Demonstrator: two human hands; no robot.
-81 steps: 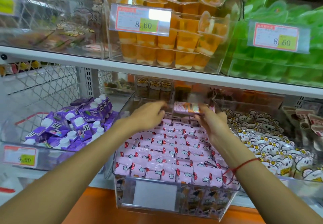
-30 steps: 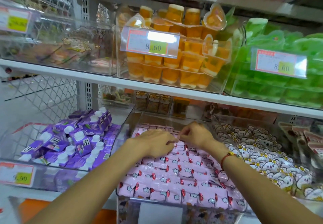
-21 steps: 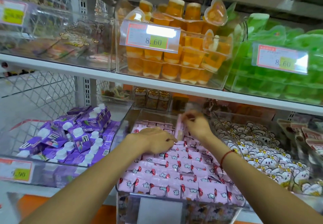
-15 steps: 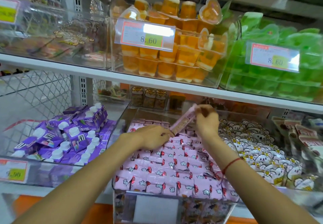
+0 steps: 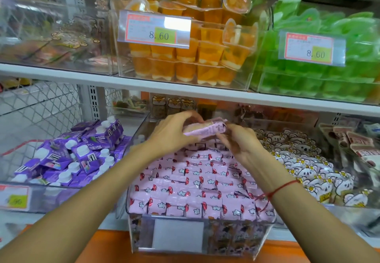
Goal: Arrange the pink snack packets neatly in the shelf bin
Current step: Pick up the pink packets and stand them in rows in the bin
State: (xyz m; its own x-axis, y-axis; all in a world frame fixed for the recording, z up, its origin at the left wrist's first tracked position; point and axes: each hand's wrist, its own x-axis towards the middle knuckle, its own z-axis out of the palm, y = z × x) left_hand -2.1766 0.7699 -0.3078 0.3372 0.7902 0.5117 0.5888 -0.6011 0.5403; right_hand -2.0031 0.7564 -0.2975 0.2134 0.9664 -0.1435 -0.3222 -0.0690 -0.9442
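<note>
Two hands met over the back of a clear shelf bin (image 5: 131, 205), both gripping one pink snack packet (image 5: 205, 128) between them. The left hand (image 5: 170, 132) curled its fingers over the packet's left end, and the right hand (image 5: 240, 141) pinched its right end from slightly below. Neither hand held anything else. A thin red cord (image 5: 281, 187) circled the right wrist.

The held packet hung in the air, apart from the rows of pink packets (image 5: 195, 182) that filled the bin beneath it. Its long axis ran left to right, tilted a little upward toward the right, roughly in line with the rows below. The rows lay flat and overlapped like shingles from the bin's front wall back toward the hands. The nearest open place appeared to be at the far end of the bin, directly under the packet, though the hands hid most of that spot. Both hands were about equally near it, so lowering the packet straight down, kept level, looked like the likely way to set it in line.

Purple drink cartons (image 5: 78, 156) sat in the bin to the left, and white packets with flower faces (image 5: 304, 164) in the bin to the right. On the shelf above, orange jelly cups (image 5: 185, 57) and green jelly cups (image 5: 318, 73) stood behind price tags.
</note>
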